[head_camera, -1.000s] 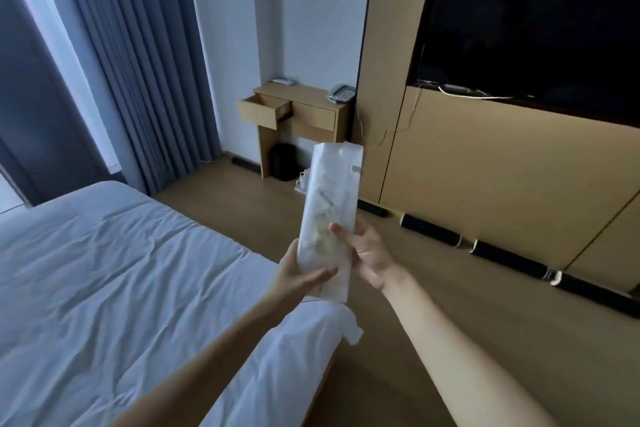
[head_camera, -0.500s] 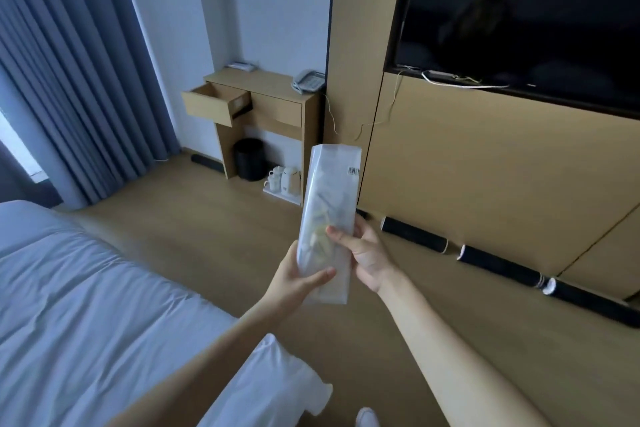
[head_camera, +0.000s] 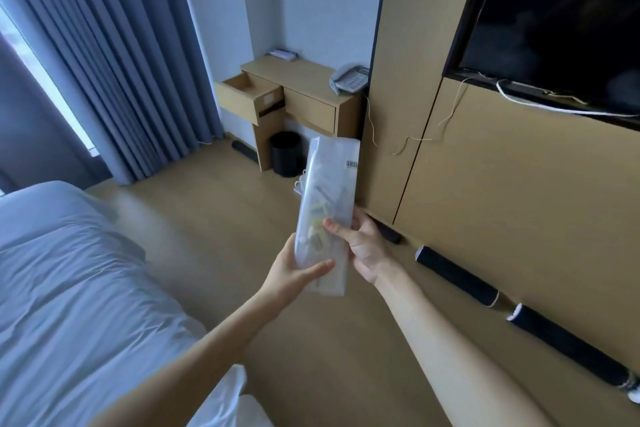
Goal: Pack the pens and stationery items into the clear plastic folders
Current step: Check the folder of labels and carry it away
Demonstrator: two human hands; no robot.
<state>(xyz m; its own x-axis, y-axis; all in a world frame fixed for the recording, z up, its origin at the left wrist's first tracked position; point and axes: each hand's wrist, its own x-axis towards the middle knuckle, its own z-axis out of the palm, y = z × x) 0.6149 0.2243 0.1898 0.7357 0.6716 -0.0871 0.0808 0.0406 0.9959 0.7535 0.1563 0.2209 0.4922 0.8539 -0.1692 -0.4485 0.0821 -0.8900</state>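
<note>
Gripping clear folder (head_camera: pixel 329 204), barcode label (head_camera: pixel 351 164) top-right, both hands

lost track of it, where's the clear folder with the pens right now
In the head view the clear folder stands upright at centre frame, held at its lower end by the left hand and right hand, above the wooden floor.

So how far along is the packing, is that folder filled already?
Partly done: the clear plastic folder already holds pens and yellowish items in its lower half. In hand: left hand and right hand both grip it upright. Left: no loose stationery or other folders show, so I can't tell what remains.
</note>
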